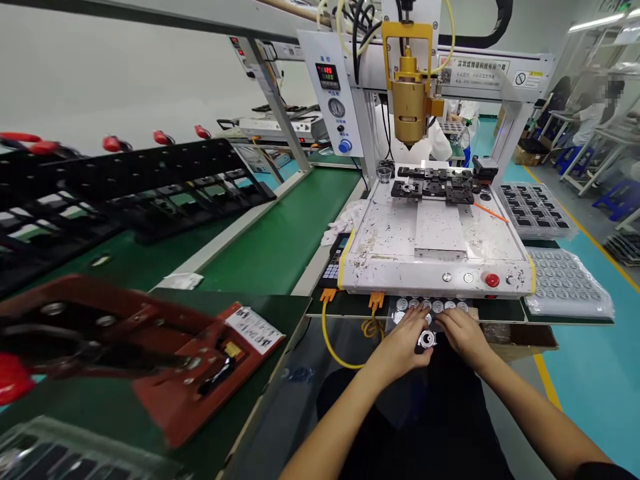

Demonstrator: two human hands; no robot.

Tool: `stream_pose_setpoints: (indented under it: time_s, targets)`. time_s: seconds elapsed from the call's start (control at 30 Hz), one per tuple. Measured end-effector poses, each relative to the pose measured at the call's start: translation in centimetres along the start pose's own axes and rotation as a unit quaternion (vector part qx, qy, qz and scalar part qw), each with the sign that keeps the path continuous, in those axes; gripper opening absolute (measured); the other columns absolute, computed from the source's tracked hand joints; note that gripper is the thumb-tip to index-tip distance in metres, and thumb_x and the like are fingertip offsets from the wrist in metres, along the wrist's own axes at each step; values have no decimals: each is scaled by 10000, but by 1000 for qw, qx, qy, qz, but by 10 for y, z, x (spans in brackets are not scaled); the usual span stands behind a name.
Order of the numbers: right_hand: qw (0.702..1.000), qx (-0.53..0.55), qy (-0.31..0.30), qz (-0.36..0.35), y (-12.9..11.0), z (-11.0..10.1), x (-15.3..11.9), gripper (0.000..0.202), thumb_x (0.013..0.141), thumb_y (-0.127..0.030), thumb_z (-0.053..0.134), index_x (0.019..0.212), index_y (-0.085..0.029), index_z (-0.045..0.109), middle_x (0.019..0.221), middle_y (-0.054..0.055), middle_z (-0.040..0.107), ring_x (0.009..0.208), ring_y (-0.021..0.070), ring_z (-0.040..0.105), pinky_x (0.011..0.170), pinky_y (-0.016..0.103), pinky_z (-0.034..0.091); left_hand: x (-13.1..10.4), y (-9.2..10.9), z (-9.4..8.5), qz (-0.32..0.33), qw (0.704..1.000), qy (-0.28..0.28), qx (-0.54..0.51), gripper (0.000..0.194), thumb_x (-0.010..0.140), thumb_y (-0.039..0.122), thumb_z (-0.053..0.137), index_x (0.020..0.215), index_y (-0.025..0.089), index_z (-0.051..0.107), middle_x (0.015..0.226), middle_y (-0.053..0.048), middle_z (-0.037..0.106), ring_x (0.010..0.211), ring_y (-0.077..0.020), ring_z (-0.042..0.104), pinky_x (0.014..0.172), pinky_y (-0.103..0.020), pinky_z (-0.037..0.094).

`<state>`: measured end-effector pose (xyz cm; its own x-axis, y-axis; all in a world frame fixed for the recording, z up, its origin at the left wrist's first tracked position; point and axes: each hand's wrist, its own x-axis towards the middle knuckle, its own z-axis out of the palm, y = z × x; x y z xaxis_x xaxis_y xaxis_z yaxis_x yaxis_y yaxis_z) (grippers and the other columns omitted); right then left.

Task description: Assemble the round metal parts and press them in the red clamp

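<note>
My left hand (403,348) is closed on a small dark part with a bright metal ring (427,339), held between thumb and fingers. Its fingertips reach up to a clear sheet with rows of round silver-white discs (439,307) at the bench edge. My right hand (465,335) has its fingers bent together over the same sheet, beside the left. Whatever lies under its fingertips is hidden. Just behind both hands stands a white benchtop machine (385,273) with a gold dispensing head (409,107) above a black fixture (435,185).
On the right lie a clear tray of dark parts (535,208) and a wrapped tray of round parts (567,283). A red-brown press (190,373) occupies the left bench. A green conveyor belt (285,227) runs behind it. Yellow cables (326,333) hang left of my hands. People sit farther back.
</note>
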<state>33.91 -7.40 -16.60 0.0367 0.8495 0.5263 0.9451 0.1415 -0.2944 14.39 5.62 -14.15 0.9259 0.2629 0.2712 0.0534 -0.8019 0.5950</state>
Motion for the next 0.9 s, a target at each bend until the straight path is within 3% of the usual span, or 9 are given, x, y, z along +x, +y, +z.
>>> stream_pose_setpoints:
  time_s: [0.1,0.2,0.33,0.4,0.47,0.57,0.67,0.77,0.9]
  targets:
    - [999,18,30,-14,-7,1,-15,298,1116,-191,483,1068,-195,777,948,116,770,809,234,680,733,369,546,-1,-1,-3,5,1000,-5,-11,423,795,111,764,1176,188,599,1619,-214,551,1579,-369,441,1317,-600,371]
    - [998,41,53,9,-15,-13,-31,227,1090,-192,548,1047,-224,769,957,97,784,815,227,698,729,364,550,0,-3,-1,1,1000,7,-27,409,798,118,767,1165,198,604,1604,-201,571,1568,-360,461,1315,-592,375]
    - [987,73,83,112,-20,-44,-42,151,1087,-226,565,1062,-229,714,1064,114,776,977,258,738,841,385,591,15,-1,6,-25,998,57,-19,321,812,122,766,1086,193,613,1539,-215,623,1526,-388,510,1276,-626,407]
    - [977,88,93,172,-22,-58,-41,158,1109,-279,536,1081,-221,680,1009,102,764,896,238,745,768,341,601,26,0,8,-37,996,81,-7,292,805,121,772,1043,194,621,1474,-212,668,1490,-409,541,1260,-664,401]
    - [952,135,100,254,-24,-69,-35,209,1114,-371,542,1097,-213,678,922,76,746,783,216,726,663,298,578,33,4,9,-43,994,100,2,281,791,113,778,1013,195,627,1403,-204,708,1447,-417,575,1253,-691,386]
    - [888,256,97,370,-33,-81,-22,380,1045,-558,628,1134,-203,733,897,70,738,736,211,687,641,301,553,30,13,4,-43,991,128,-19,298,791,106,774,1046,195,647,1395,-189,713,1435,-405,583,1251,-669,395]
    - [853,325,83,400,-46,-87,-7,510,953,-651,713,1167,-192,775,831,54,701,691,196,628,648,320,532,13,29,-7,-85,981,145,-94,328,841,155,760,1152,213,674,1282,-127,758,1259,-338,694,1132,-548,535]
    - [819,393,66,412,-59,-90,8,540,871,-671,796,1110,-187,773,780,32,675,632,167,590,589,306,507,-4,49,-23,-183,935,138,-270,326,879,235,770,1190,220,674,1019,-49,777,921,-223,756,880,-370,626]
    - [766,479,11,428,-72,-89,28,520,792,-671,872,919,-198,697,626,-15,634,533,140,549,525,285,482,-17,70,-46,-283,785,134,-534,480,791,296,915,1171,188,642,1014,-56,788,876,-216,797,824,-335,654]
